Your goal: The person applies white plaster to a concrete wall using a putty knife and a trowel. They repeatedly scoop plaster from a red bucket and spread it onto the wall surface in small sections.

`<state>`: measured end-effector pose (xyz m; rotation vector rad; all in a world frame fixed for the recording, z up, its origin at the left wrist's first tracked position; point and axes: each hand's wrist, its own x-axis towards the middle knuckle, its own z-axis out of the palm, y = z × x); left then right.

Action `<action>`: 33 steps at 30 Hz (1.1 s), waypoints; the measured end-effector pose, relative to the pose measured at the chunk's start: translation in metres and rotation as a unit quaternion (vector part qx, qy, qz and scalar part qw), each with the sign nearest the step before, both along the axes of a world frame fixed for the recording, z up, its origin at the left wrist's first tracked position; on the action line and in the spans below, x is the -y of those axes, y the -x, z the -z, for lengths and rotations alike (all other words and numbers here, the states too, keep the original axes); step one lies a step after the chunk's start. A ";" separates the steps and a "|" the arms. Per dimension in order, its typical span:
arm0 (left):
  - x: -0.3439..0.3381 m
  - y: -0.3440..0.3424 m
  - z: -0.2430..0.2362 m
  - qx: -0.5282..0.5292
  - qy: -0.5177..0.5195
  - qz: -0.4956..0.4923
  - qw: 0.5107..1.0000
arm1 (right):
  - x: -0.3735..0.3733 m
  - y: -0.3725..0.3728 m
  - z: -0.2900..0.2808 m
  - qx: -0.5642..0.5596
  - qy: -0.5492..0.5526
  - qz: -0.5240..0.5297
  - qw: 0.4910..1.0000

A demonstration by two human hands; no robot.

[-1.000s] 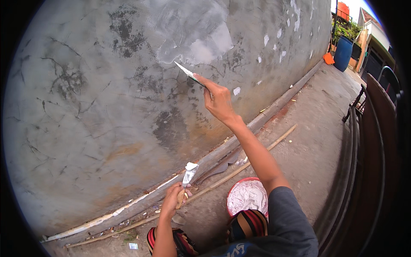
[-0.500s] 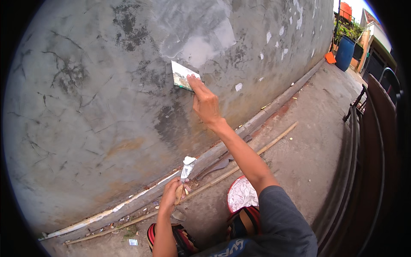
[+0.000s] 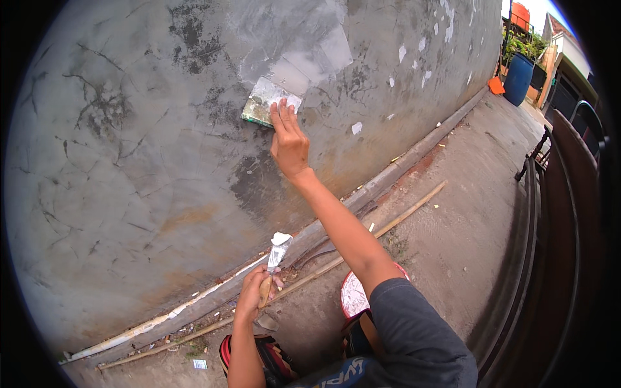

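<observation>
My right hand [image 3: 290, 143] grips a flat, rectangular putty spreader [image 3: 260, 102] with a green edge and a stained, whitish face. Its blade lies against the grey wall [image 3: 155, 174], at the lower edge of a pale putty patch [image 3: 290, 75]. Lower down, my left hand [image 3: 250, 292] is closed round the wooden handle of a putty knife [image 3: 276, 256], blade pointing up. A lump of white putty [image 3: 281, 238] sits on the blade's tip. Beneath my right arm stands a red-rimmed bucket [image 3: 352, 296] of white putty, partly covered by the sleeve.
A long bamboo pole [image 3: 404, 216] lies on the ground along the wall's base. Litter and rubble are scattered beside it. A dark brown bench-like piece [image 3: 569, 213] stands on the right. Far off are a blue barrel [image 3: 519, 79] and an orange object [image 3: 496, 85].
My right hand has moved a little left and up, and the spreader has turned flatter against the wall. A fresh smear edge shows in the pale patch. My left hand has barely shifted.
</observation>
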<state>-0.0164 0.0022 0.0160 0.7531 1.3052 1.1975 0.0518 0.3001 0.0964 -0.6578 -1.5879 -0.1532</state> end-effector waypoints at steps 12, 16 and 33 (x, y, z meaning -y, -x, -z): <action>0.014 -0.001 -0.005 -0.009 -0.039 0.005 0.999 | -0.011 -0.086 -0.066 -0.060 0.102 -0.059 0.991; 0.013 -0.001 -0.007 0.005 -0.029 -0.013 0.999 | -0.002 -0.049 -0.051 -0.061 0.043 -0.069 0.995; 0.012 0.006 -0.007 0.008 -0.026 -0.013 1.000 | 0.023 -0.031 -0.036 -0.005 0.007 -0.056 0.998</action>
